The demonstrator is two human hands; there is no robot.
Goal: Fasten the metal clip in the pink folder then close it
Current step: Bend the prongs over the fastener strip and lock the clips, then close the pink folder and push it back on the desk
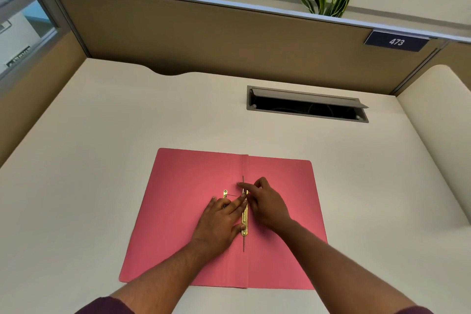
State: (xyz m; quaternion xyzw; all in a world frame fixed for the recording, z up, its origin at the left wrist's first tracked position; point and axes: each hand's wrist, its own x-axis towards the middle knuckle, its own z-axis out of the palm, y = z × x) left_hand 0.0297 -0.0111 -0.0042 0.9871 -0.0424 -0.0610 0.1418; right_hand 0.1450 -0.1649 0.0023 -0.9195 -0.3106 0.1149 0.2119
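**Cubicle tabletop: clip fastening under way**

Cream tabletop (102,160) carries everything. Left hand (220,222) lies flat, fingers spread, pinning the brass metal clip (244,216) at the fold. Right hand (265,204) pinches a thin prong beside it, likely to bend it. Pink folder (178,211), matte card, lies open; loose brass bar (225,194) left of the clip.

1 head view: close above desk (102,135), facing forward-down toward partition (204,33).
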